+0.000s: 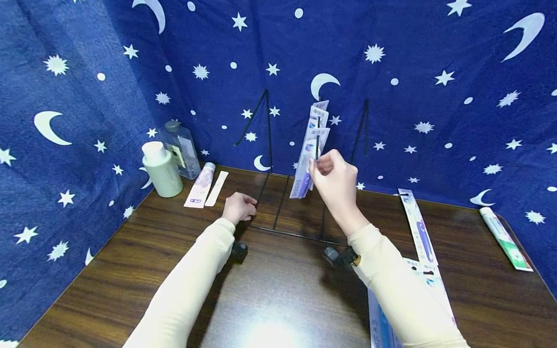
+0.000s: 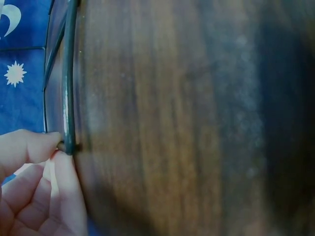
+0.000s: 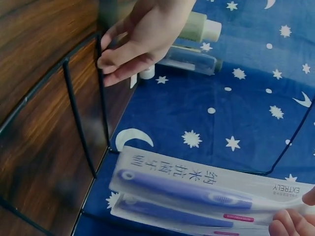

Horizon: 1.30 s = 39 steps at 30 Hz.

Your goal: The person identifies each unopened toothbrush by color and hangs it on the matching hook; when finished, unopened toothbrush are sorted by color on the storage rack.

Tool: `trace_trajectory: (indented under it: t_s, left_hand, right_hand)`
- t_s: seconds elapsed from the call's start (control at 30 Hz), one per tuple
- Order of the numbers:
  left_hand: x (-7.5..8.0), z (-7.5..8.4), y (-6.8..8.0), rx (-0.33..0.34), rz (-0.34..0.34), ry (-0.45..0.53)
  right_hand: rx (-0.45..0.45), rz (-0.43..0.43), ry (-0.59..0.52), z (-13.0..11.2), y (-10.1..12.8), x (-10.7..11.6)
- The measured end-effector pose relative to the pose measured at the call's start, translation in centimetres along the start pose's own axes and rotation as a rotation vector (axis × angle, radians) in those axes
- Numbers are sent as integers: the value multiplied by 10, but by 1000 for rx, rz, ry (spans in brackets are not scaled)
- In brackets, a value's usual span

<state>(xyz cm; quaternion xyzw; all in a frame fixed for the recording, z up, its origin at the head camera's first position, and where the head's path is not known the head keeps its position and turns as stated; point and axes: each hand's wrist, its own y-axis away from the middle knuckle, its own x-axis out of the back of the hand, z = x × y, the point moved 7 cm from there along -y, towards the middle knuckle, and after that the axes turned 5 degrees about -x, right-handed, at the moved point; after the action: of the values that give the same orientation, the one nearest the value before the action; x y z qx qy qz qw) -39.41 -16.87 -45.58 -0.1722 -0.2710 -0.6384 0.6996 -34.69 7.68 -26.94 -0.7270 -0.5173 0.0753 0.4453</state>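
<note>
In the head view, several toothbrush packs (image 1: 303, 167) with purple toothbrushes hang one behind another from the middle of a black wire rack (image 2: 69, 98). My right hand (image 1: 335, 184) pinches the front pack near the rack's hook. The right wrist view shows its fingertips (image 3: 290, 223) at the end of a toothbrush pack (image 3: 182, 189). Low on the rack's left side, my left hand (image 1: 239, 208) pinches the wire between thumb and finger, seen close up in the left wrist view. Part of the rack is hidden behind my right hand.
At the back left stand a pale green bottle (image 1: 164, 174) and a clear bottle (image 1: 185, 151), beside a pink tube (image 1: 201, 187) and a white strip (image 1: 216, 188). More toothbrush packs (image 1: 417, 227) lie right, partly under my right sleeve. A toothpaste tube (image 1: 504, 238) lies far right.
</note>
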Motion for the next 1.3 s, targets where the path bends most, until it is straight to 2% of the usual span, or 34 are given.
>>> trace_trajectory:
  t_s: [0.33,0.5,0.7,0.87,1.0,1.13,1.3]
  left_hand:
    - [1,2,1,8,-3,3]
    - [-3,3,1,-2,-14,8]
    - [0,4,2,-9,-6,-1]
    - [2,4,3,-9,-4,8]
    - [2,5,4,-11,-2,2]
    - [3,5,4,-12,0,-3]
    - [2,6,4,-13,-6,-16]
  right_hand:
    - [-25,-12,53,5,-14,-7]
    - [-44,-27,69,9,-15,-3]
    - [-48,-56,41,7,-12,7]
    - [-4,-57,82,5,-5,20]
    - [22,-48,112,13,2,35]
    - [-5,-38,148,28,7,55]
    - [-50,-49,231,57,13,81]
